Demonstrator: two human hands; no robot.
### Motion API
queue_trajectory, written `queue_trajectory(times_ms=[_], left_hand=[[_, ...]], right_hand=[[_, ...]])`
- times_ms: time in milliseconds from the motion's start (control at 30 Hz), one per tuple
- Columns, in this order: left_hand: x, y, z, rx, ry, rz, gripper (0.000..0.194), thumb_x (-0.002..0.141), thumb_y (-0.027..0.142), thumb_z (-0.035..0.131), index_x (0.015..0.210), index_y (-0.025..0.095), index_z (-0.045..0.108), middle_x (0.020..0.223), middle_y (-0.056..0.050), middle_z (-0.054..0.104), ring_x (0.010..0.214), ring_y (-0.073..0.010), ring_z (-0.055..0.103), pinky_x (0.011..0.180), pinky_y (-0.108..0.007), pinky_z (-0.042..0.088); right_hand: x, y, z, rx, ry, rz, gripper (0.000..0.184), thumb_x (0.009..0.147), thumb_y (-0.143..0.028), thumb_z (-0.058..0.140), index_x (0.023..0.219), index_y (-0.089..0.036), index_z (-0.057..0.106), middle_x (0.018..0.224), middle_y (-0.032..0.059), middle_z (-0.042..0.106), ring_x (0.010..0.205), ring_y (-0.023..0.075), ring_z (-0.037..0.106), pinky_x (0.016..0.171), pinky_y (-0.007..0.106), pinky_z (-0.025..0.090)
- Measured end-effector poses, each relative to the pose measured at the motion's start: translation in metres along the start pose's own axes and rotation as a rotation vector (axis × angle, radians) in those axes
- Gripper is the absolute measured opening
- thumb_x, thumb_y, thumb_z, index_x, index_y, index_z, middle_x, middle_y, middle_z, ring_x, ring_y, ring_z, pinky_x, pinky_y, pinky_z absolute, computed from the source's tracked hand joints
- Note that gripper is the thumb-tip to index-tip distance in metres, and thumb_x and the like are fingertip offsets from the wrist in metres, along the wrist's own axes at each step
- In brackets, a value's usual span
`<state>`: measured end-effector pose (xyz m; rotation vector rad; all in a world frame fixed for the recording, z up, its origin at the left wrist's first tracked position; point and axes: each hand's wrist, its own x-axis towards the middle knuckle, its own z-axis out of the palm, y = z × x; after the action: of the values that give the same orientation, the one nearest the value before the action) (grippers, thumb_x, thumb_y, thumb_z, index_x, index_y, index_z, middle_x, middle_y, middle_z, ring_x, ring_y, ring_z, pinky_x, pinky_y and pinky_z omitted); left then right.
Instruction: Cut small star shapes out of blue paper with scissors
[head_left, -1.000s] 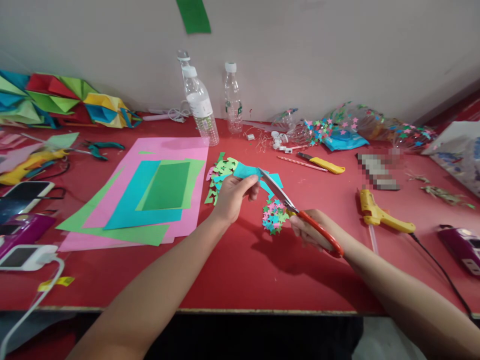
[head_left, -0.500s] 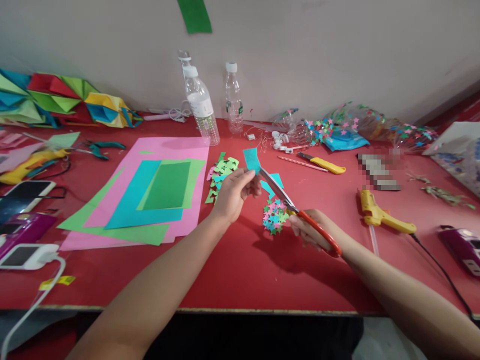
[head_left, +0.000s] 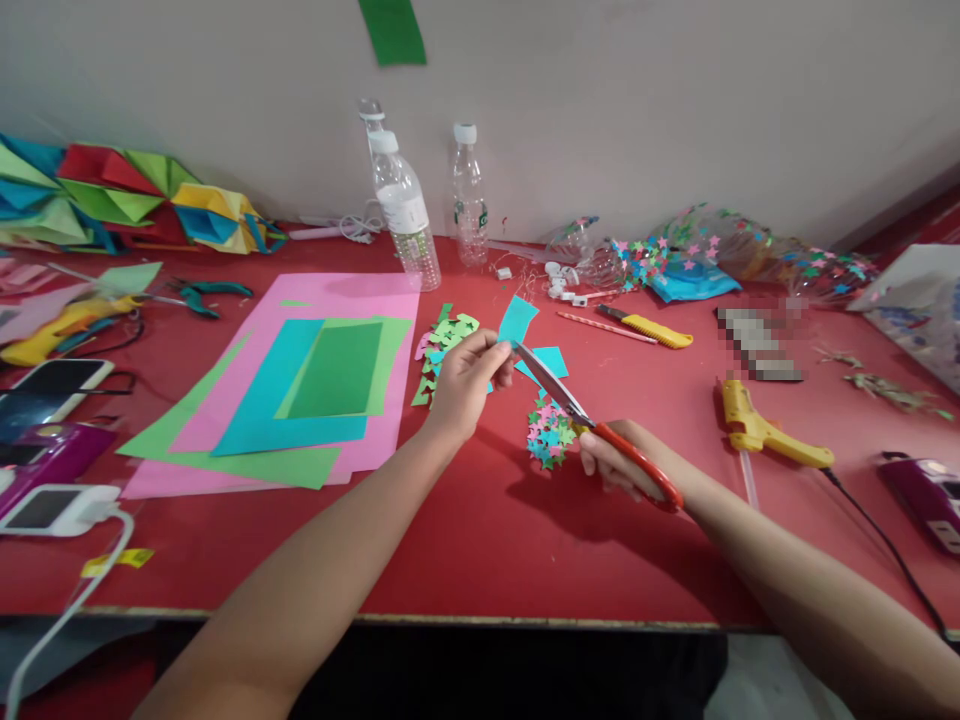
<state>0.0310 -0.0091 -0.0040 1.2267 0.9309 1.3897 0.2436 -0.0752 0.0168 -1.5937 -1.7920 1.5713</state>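
Above the red surface (head_left: 465,540), before a grey wall (head_left: 675,110), pinches a small blue paper piece (head_left: 519,318) in the left hand (head_left: 469,380), grips red-handled scissors (head_left: 610,438) in the right hand (head_left: 606,468), with blades beside fingertips (head_left: 503,351); risks a nick from a slip, a crooked cut from twisted paper; could also scatter loose paper stars (head_left: 551,435).

the left hand (head_left: 466,385) is bare, and the left forearm (head_left: 337,540) also has no covering, becoming wider toward the elbow. the right hand (head_left: 622,460) and the right forearm (head_left: 795,570) are bare in the same manner. below the front edge of the bench (head_left: 525,570), dark cloth (head_left: 517,670), nearly black, seems to be worn; which garment, i cannot tell.
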Motion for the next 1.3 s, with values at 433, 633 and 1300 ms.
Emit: queue_trajectory(times_ms=[433,633,1300], left_hand=[[-0.0021,-0.0021,0.0015,0.002,-0.027,0.023,0.020,0.085,0.026,0.057,0.066,0.020,0.056,0.059,0.002,0.056,0.051,-0.0071,0.052,0.051,-0.023,0.042],[-0.0016,-0.0023,0.0015,0.034,-0.022,0.033,0.021,0.085,0.026,0.057,0.065,0.021,0.056,0.059,0.001,0.056,0.052,-0.0076,0.052,0.052,-0.023,0.042],[-0.0003,-0.0018,0.0010,0.007,-0.021,0.001,0.021,0.083,0.026,0.059,0.063,0.019,0.055,0.056,0.003,0.056,0.049,-0.0066,0.052,0.050,-0.021,0.041]], right_hand=[[-0.0040,-0.0046,-0.0026,-0.069,-0.032,0.006,0.063,0.077,-0.078,0.044,0.072,-0.016,0.058,0.049,-0.0036,0.045,0.038,0.0081,0.042,0.043,0.024,0.036],[-0.0010,-0.0008,0.0007,-0.049,-0.006,-0.001,0.059,0.081,-0.074,0.042,0.068,-0.018,0.056,0.044,-0.0042,0.044,0.036,0.0090,0.043,0.042,0.024,0.036],[-0.0005,-0.0056,0.0039,-0.084,0.055,0.121,0.049,0.087,-0.061,0.047,0.061,-0.020,0.049,0.037,-0.0063,0.041,0.032,0.0083,0.041,0.038,0.020,0.034]])
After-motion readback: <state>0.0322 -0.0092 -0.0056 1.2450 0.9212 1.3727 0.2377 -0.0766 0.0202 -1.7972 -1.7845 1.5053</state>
